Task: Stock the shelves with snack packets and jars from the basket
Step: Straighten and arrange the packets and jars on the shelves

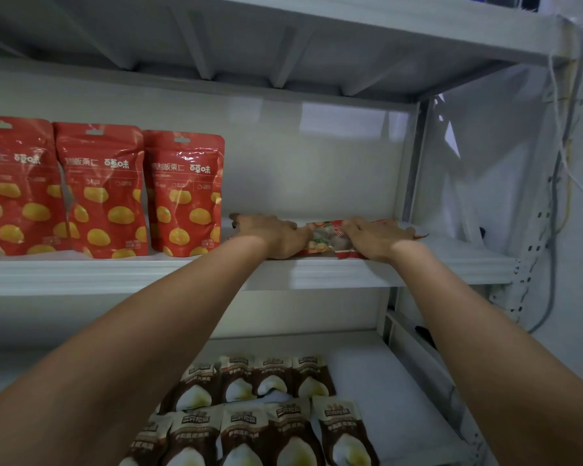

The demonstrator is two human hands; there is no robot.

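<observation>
Two bare hands are lying palm down on a snack packet [323,238] on the middle shelf [115,274], as I am seeing it through the head camera. The left hand [270,234] is covering the packet's left end, its fingers stretched out toward the back of the shelf. The right hand [375,237] is pressing on the right end, fingers spread and straight. Neither hand is curling round the packet, so far as I am able to make out; both are resting flat on it. The packet is lying flat near the shelf's front edge, its red border and printed middle showing between the two hands. Just left of the left hand, three red pouches [103,191] are standing upright in a row, their fronts facing outward, each printed with yellow kernels. Below, on the lower shelf [394,381], brown-and-white packets [266,418] are lying in two overlapping rows between the person's forearms. Loose cables [566,156] are hanging down the wall to the right of the shelving frame.
</observation>
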